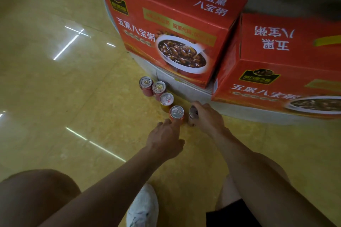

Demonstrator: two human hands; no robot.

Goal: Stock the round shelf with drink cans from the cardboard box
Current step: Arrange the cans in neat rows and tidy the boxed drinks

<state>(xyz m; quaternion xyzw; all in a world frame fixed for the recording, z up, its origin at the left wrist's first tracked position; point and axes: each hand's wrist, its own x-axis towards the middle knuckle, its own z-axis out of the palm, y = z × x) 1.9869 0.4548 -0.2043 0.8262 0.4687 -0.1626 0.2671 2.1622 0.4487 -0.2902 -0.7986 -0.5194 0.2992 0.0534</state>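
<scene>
Several drink cans stand upright in a curved row on the yellow floor, against the grey base of the round shelf [186, 86]. My right hand [206, 116] grips the nearest can [192, 114], a dark one at the row's right end. My left hand [166, 140] touches the side of the red can [176, 112] beside it with outstretched fingers. Further along stand a yellow can [166, 100] and two red cans [158, 87] [146, 82]. The cardboard box the cans came from is not in view.
Two large red porridge boxes with yellow handles sit on the shelf's low tier, one at the centre [171, 29] and one at the right [287, 64]. Glossy yellow floor [55, 79] spreads to the left. My knees and a white shoe [144, 206] are at the bottom.
</scene>
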